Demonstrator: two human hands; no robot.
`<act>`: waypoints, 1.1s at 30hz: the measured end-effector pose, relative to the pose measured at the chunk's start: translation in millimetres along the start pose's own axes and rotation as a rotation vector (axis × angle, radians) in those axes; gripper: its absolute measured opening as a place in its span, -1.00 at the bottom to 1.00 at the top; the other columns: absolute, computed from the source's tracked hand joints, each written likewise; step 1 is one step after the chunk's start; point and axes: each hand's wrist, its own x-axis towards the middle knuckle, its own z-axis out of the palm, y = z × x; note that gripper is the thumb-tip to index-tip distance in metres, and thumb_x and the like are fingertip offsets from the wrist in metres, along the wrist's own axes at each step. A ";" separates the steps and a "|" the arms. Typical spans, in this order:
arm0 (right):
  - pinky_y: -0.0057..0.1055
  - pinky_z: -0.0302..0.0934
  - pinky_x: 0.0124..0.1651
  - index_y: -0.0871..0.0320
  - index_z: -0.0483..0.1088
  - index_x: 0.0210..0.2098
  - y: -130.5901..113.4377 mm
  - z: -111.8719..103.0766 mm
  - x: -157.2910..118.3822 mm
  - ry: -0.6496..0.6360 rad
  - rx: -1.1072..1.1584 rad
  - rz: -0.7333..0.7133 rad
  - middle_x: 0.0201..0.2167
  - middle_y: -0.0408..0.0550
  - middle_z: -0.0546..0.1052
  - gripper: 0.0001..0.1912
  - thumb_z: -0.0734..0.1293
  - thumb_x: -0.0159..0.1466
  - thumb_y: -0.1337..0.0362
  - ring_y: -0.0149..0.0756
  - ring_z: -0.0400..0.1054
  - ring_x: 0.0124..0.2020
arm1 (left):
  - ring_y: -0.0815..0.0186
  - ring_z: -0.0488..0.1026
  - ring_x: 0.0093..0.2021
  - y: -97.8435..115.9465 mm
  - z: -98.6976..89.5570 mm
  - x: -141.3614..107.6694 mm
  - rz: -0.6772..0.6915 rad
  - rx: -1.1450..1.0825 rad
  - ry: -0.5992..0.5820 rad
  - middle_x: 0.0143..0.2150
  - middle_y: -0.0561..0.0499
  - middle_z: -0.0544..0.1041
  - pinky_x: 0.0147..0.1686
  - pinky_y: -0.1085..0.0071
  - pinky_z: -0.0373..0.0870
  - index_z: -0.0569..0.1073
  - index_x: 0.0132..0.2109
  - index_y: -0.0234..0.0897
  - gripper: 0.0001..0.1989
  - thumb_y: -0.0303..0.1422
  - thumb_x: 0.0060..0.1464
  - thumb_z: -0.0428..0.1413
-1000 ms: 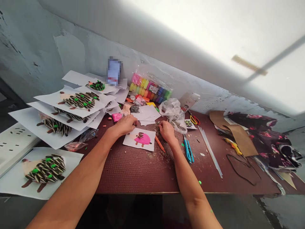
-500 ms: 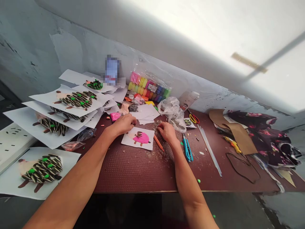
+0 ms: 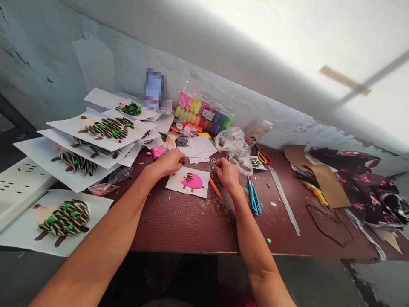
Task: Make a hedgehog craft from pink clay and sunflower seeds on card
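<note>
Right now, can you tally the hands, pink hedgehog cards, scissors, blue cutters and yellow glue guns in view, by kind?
Hands (left hand, right hand): 2
Pink hedgehog card: 1
Scissors: 1
Blue cutter: 1
Yellow glue gun: 1
Total: 6

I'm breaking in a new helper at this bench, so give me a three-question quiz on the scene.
1. What colour is the rounded body on the small card beside the left hand?
2. True or false: the orange stick lies left of that card.
3. Which lies nearest the right hand: A) white power strip, B) blue cutter, C) yellow glue gun?

Key: 1. Pink. 2. False. 3. B.
</note>
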 end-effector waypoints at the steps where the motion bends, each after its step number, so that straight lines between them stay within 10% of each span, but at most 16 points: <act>1: -0.39 0.15 -0.22 0.14 0.47 -0.19 0.0 -1.4 -0.2 0.055 0.055 0.014 -0.25 -0.03 0.62 -0.88 0.34 0.27 0.33 -0.25 0.43 -0.26 | 0.12 0.51 0.04 0.4 -0.3 -0.3 0.003 0.000 0.001 -0.02 -0.13 0.61 0.00 0.32 0.42 0.63 -0.09 -0.23 -0.68 -0.49 0.08 0.06; 12: -0.45 0.26 -0.26 0.17 0.55 -0.22 -31.3 9.1 -34.3 -0.067 0.594 -0.222 -0.34 -0.09 0.60 -0.82 0.30 0.26 0.33 -0.34 0.40 -0.36 | 0.11 0.51 0.04 4.8 -4.5 -3.1 -0.008 -0.008 -0.006 -0.01 -0.14 0.61 0.00 0.32 0.42 0.63 -0.07 -0.25 -0.66 -0.51 0.08 0.05; 33: -0.48 0.11 -0.23 0.02 0.57 -0.15 -63.3 27.2 -70.8 -0.095 -0.059 -0.385 -0.20 -0.07 0.57 -0.74 0.22 0.49 0.25 -0.33 0.44 -0.26 | 0.14 0.53 0.02 3.2 -1.6 -1.7 -0.007 0.000 0.019 -0.01 -0.14 0.62 0.01 0.36 0.43 0.64 -0.08 -0.25 -0.66 -0.52 0.05 0.07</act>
